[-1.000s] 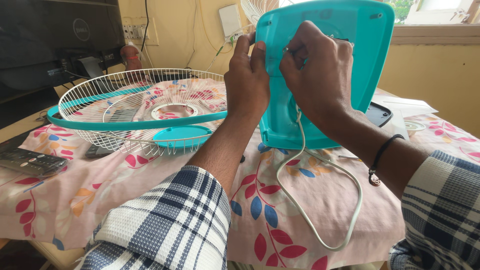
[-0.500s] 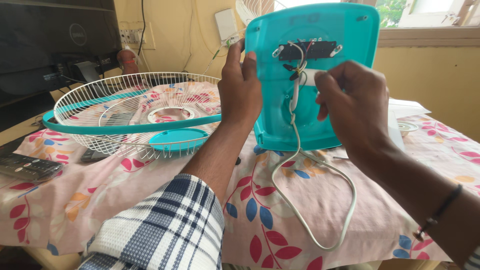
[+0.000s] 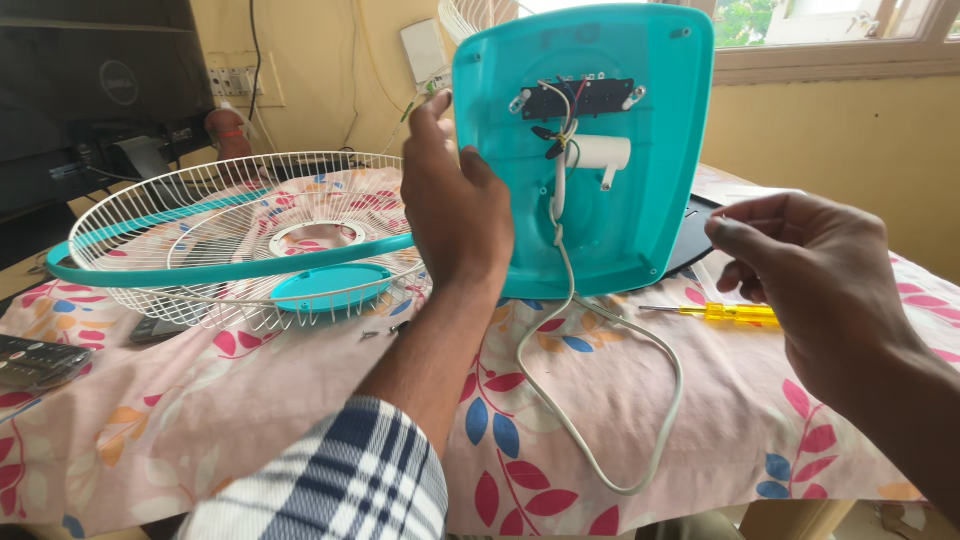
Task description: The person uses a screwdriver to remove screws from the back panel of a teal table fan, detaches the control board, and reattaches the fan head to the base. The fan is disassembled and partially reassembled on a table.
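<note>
A turquoise fan base [image 3: 620,200] stands on edge on the table, its hollow underside facing me. Inside it sit a black switch board, a white cylinder part and coloured wires. My left hand [image 3: 455,200] grips the base's left rim and keeps it upright. A white power cord [image 3: 600,420] runs out of the base and loops over the cloth. My right hand [image 3: 810,275] hovers to the right of the base, fingers loosely curled, holding nothing. A yellow-handled screwdriver [image 3: 725,313] lies on the cloth just left of that hand.
A white wire fan guard with a turquoise rim [image 3: 230,250] lies flat at the left on the floral tablecloth [image 3: 300,400]. A black remote [image 3: 35,362] rests at the far left edge. A dark monitor [image 3: 90,90] and wall sockets stand behind.
My right hand has left the back of the base and drawn away to the right and down. The switch board and wires it covered are now exposed. The left hand keeps its grip.
</note>
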